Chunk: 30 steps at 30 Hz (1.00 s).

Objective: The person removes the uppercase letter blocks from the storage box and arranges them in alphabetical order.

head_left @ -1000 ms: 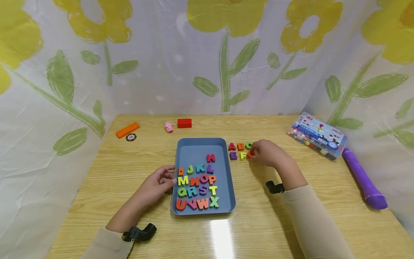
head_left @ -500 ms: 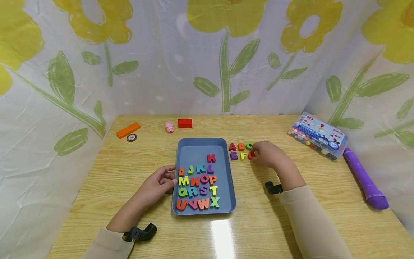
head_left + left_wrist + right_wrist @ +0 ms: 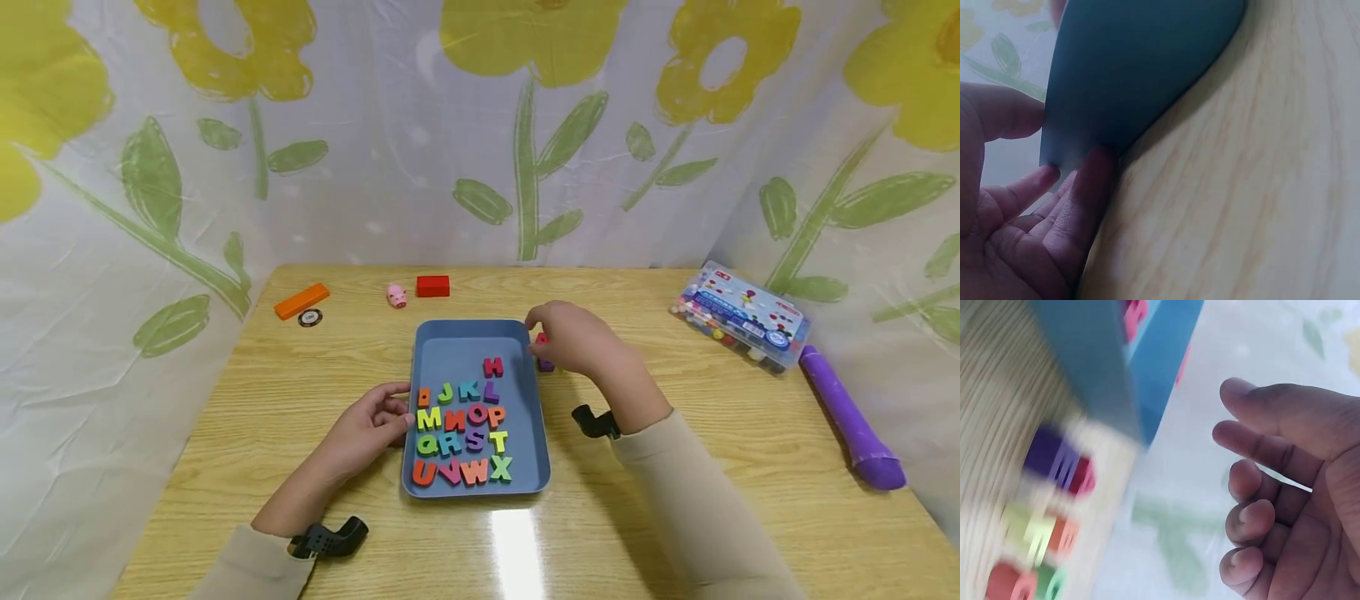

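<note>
Two hands over a light wood-grain table point(image 3: 660, 500). Left hand point(image 3: 367, 429) rests at the left rim of a shallow blue plastic tray point(image 3: 457, 346), which sits mid-table; fingers loosely extended, fingertips point(image 3: 1094, 165) touching the tray's outer wall, nothing gripped. Tray holds bright, blocky foam letters point(image 3: 461, 429) in four tidy rows, I through X, with a pink letter H point(image 3: 492, 367) lying alone above them. Right hand point(image 3: 573, 342) hovers just past the tray's upper right corner, fingers relaxed and half-curled, palm empty in the wrist view. Beneath it, a purple letter point(image 3: 546, 364) and a red letter point(image 3: 542, 340) lie on the table beside the tray, partly hidden.
</note>
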### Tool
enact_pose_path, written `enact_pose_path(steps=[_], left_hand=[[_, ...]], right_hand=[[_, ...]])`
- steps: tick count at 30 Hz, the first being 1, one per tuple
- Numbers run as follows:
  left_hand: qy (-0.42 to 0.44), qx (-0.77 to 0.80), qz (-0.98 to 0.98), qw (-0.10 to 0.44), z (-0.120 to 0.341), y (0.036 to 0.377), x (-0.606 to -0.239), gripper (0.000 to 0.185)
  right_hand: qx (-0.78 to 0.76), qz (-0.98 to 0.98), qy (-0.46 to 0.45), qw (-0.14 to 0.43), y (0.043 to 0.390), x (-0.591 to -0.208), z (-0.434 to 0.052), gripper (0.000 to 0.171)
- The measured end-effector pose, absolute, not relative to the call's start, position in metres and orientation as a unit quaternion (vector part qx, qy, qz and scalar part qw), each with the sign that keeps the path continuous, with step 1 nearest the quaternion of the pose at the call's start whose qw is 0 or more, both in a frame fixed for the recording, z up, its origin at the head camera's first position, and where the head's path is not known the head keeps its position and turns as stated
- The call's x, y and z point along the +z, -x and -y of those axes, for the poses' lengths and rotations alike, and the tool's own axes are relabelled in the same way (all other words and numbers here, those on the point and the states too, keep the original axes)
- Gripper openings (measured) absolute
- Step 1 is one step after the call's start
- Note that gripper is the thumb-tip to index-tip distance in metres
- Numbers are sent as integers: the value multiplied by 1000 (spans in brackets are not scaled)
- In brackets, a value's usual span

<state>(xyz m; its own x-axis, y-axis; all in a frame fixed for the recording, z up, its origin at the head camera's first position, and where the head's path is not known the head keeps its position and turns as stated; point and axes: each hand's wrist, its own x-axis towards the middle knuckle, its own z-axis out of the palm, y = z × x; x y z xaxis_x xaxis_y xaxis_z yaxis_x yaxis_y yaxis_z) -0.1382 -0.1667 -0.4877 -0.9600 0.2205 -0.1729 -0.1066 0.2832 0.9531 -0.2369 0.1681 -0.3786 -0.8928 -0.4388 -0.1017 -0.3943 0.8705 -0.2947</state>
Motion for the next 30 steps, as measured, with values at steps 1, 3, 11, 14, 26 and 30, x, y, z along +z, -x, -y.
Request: enact_pose_path(steps=[1, 3, 11, 14, 26, 30], left_hand=[[-37, 598, -789, 137, 167, 138, -488, 58], [-39, 598, -789, 137, 166, 138, -488, 58], [-37, 602, -785, 143, 164, 136, -486, 59], [-39, 601, -785, 144, 163, 136, -486, 59], [-33, 601, -785, 146, 165, 137, -484, 59], [-30, 600, -786, 146, 165, 137, -484, 58]], right_hand=[[-128, -962, 227, 82, 237, -378, -160, 40], [-116, -958, 245, 89, 240, -380, -144, 38], [-74, -959, 235, 140, 250, -398, -108, 27], [-58, -961, 226, 149, 251, -405, -104, 23], [-31, -962, 221, 155, 252, -414, -100, 13], [-37, -962, 221, 156, 251, -413, -99, 10]])
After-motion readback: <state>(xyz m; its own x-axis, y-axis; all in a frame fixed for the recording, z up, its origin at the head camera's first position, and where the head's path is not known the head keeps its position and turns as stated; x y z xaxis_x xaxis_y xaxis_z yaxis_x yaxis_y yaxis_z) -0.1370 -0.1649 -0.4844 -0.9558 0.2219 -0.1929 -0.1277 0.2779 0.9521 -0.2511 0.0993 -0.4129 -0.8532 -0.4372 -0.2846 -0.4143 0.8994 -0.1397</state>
